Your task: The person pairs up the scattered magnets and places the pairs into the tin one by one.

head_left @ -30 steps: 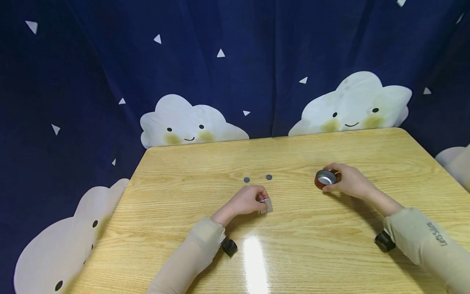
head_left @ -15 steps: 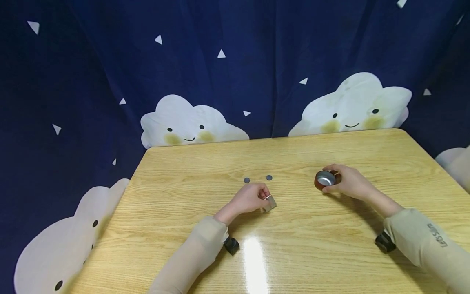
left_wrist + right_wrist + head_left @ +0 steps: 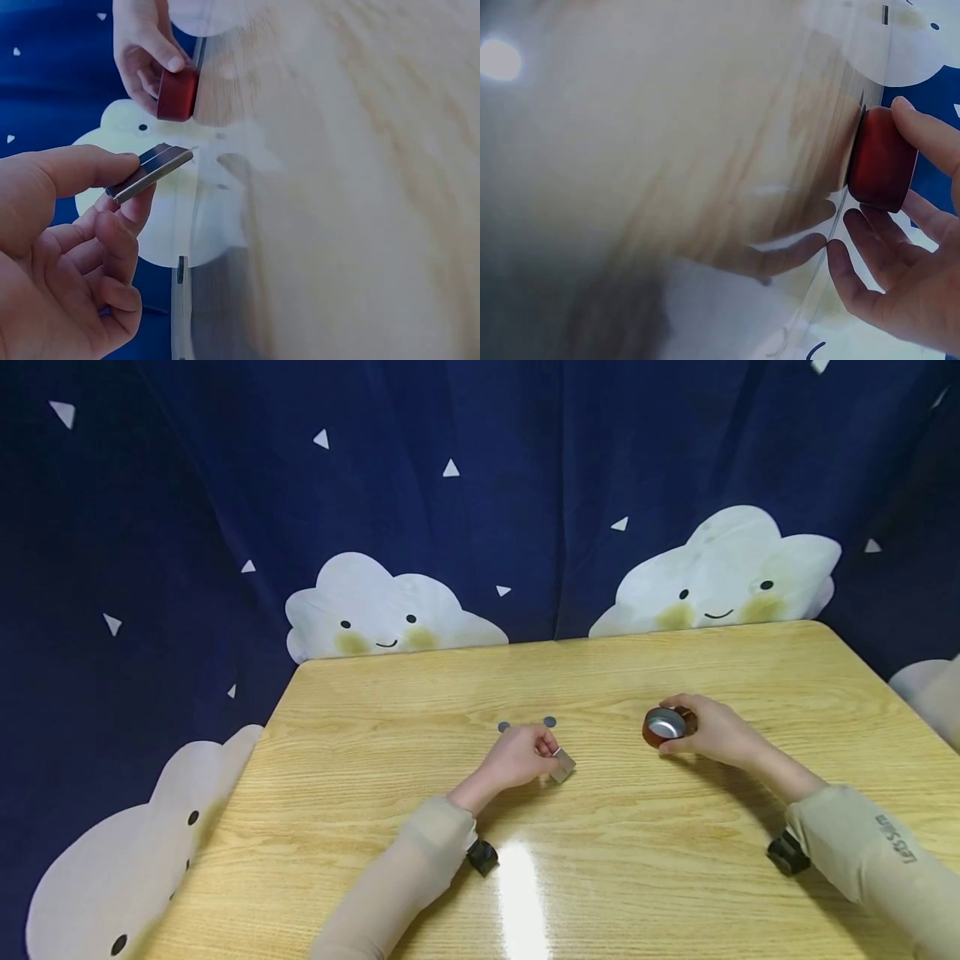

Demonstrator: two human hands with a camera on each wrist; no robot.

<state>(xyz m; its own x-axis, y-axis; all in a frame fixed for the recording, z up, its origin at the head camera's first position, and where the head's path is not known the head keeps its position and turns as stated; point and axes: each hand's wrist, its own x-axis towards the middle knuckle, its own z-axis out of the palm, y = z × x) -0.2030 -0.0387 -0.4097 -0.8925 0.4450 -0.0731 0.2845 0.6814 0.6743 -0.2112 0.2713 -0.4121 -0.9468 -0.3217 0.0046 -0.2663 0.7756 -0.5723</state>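
Between the thumb and fingers of my left hand (image 3: 517,758) is a small flat grey metal piece (image 3: 564,766), pinched above the table. In the left wrist view this metal piece (image 3: 154,171) has a dark face crossed by a line and a shiny edge. My right hand (image 3: 716,728) grips a small round bowl (image 3: 651,737), red outside and silver inside, thumb and fingers on opposite sides. The red bowl (image 3: 883,159) stands upright on the table in the right wrist view. Two small dark discs (image 3: 550,722) lie just beyond my left hand, one partly overlapped by it.
The light wooden table (image 3: 360,735) has a bright reflection near its front. A dark blue curtain (image 3: 525,527) with white clouds and triangles hangs behind and left of it. Both wrists carry a black camera (image 3: 482,857).
My left hand has moved right and slightly away from me with the metal piece, which has turned. The right hand and the bowl have stayed in place.
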